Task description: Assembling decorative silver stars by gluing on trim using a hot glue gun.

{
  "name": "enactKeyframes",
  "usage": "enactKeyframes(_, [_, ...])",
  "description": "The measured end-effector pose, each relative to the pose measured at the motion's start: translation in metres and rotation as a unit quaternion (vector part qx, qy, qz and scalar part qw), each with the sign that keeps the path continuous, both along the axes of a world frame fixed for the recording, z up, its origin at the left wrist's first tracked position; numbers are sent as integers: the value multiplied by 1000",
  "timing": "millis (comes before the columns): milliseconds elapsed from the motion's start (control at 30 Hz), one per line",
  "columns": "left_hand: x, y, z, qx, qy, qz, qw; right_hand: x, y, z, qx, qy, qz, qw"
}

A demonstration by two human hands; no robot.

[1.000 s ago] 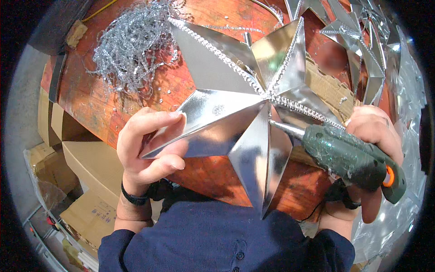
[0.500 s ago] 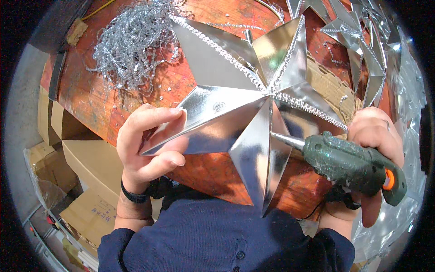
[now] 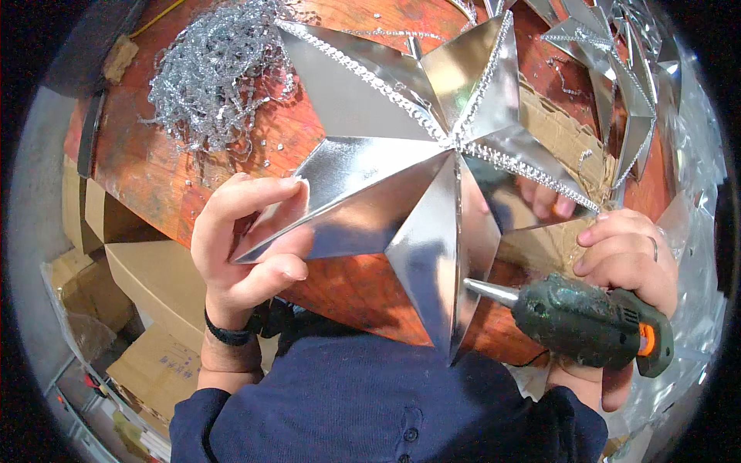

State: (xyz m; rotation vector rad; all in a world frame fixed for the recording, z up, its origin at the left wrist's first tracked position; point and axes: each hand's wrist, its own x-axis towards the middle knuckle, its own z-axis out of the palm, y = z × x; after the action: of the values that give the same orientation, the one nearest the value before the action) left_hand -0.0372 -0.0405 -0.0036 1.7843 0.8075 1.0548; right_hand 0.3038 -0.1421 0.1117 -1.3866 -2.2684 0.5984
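1. Scuffed reddish wooden surface (image 3: 158,177), big tangle of silver trim (image 3: 216,77) up top left.
2. Faceted silver star (image 3: 417,176) is front and center, left hand's (image 3: 231,243) grip pinching its left point.
3. Right hand's (image 3: 629,258) grip is curled round a dark green glue gun (image 3: 571,320), nozzle right by the bottom point's ridge.

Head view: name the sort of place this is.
Probably a craft workshop: a dark green plastic glue gun, a shiny silver faceted star, and a tangled heap of thin silver trim.
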Motion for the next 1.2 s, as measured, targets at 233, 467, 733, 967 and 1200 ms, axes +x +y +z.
enactKeyframes(233, [-3,-3,5,-10,32,8,999,-28,-5,-18,120,57,-145,980])
enactKeyframes(467, [-4,0,1,-3,42,4,999,-29,-2,-25,140,53,-152,977])
enactKeyframes(733, [4,-7,6,-47,28,43,998,-12,-5,-20,98,53,-67,992])
enactKeyframes(967, [1,-3,-1,-14,9,35,999,-2,-9,-11,64,3,-47,997])
enactKeyframes(1200, [-1,-2,2,-24,49,33,998,1,-15,-7,33,-28,-12,999])
